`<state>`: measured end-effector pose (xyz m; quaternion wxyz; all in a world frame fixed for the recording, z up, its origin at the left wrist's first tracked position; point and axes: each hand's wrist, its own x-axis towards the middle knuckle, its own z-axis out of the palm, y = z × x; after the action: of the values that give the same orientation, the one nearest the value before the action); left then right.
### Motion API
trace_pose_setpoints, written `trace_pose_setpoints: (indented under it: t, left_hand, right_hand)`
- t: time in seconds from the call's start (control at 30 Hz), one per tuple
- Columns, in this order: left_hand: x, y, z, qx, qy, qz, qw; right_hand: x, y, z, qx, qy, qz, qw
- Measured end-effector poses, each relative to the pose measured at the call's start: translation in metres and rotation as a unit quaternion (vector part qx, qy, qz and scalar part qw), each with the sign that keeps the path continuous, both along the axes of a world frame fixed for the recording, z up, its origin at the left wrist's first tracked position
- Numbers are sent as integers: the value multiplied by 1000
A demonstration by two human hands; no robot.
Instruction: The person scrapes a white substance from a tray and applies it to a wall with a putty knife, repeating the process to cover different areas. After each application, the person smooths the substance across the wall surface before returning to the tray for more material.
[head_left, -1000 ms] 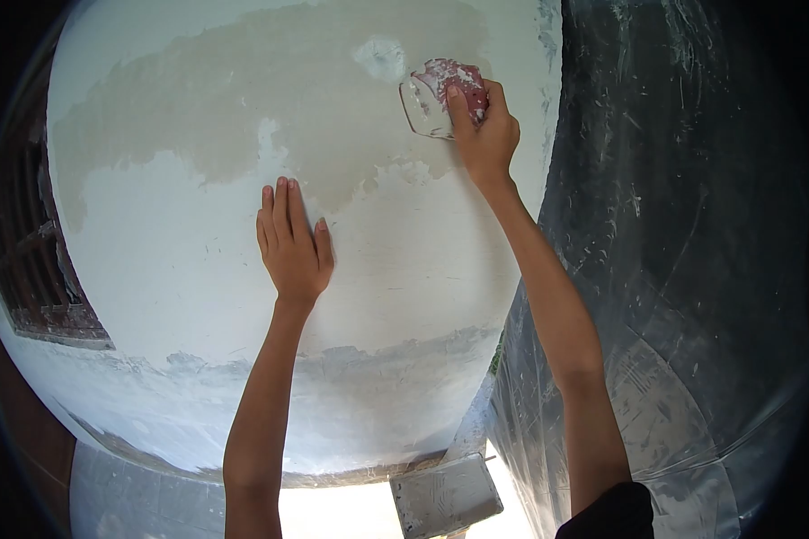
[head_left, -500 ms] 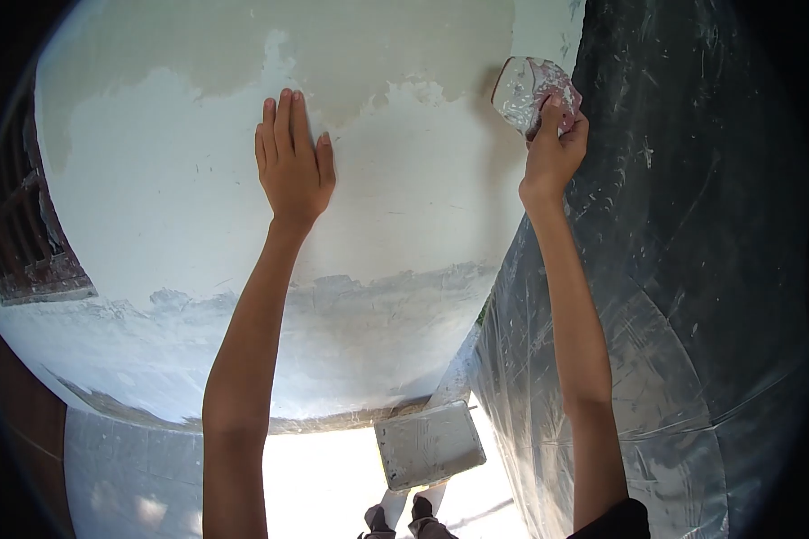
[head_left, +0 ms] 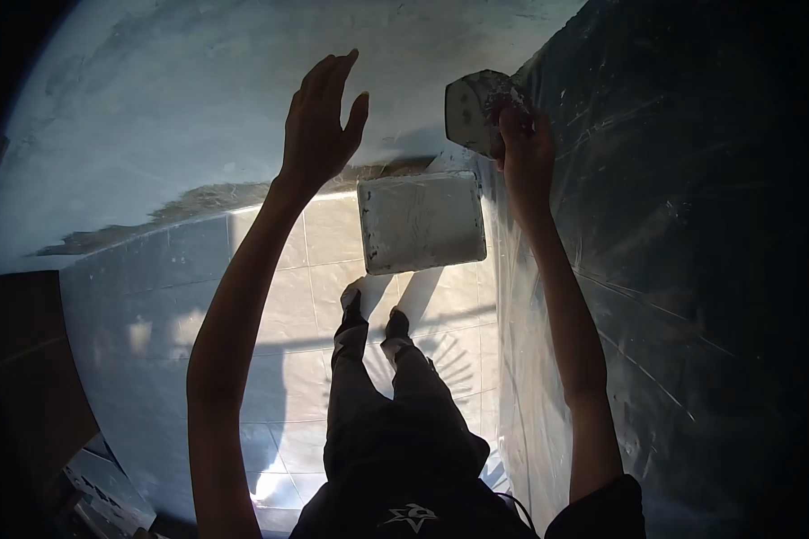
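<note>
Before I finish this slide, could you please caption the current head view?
Left hand open, right hand holding a smeared scraper, a rectangular tray near the feet.

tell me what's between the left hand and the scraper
No object: only a stretch of wall shows between the left hand and the scraper in the right hand, as seen in the head view.

Shirt (head_left: 377,490): black, short sleeves (head_left: 604,510)
Emblem (head_left: 412,516): pale, star-like, on the shirt
Trousers (head_left: 355,395): dark grey, long, creased
Feet (head_left: 397,323): coverings too shadowed to tell
</note>
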<state>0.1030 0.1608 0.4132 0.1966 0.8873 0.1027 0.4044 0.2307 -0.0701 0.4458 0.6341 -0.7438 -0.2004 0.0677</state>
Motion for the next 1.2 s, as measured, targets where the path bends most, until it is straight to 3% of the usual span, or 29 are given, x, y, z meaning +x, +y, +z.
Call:
trace_pose_setpoints:
  t: [0.03, 0.1, 0.13, 0.37, 0.47, 0.57, 0.77, 1.0, 1.2]
  left_hand:
    - [-8, -11, -25, -11, 16, 3, 1000]
    - [-22, -31, -72, -63, 69, 9, 996]
    - [-28, -42, -95, -83, 87, 7, 993]
    - [-75, -126, -243, -192, 227, 7, 955]
    - [-98, -151, -292, -240, 277, 2, 931]
    - [-110, -166, -338, -280, 312, 0, 908]
    - [-120, -178, -395, -295, 335, 48, 894]
    - [-109, -181, -409, -355, 317, 54, 878]
    - [-107, -176, -411, -297, 324, 66, 896]
  right_hand:
    - [0, -11, -32, -11, 16, 3, 1000]
    - [1, -30, -89, -85, -102, 12, 991]
    - [-3, -42, -108, -147, -98, 7, 984]
    - [-6, -94, -269, -275, 6, 8, 961]
    - [-6, -98, -319, -319, -15, 18, 947]
    - [-6, -96, -345, -348, -102, 28, 932]
    - [6, -83, -375, -371, -124, 20, 920]
    - [22, -78, -385, -379, -178, 14, 908]
    - [15, -77, -394, -379, -185, 19, 906]
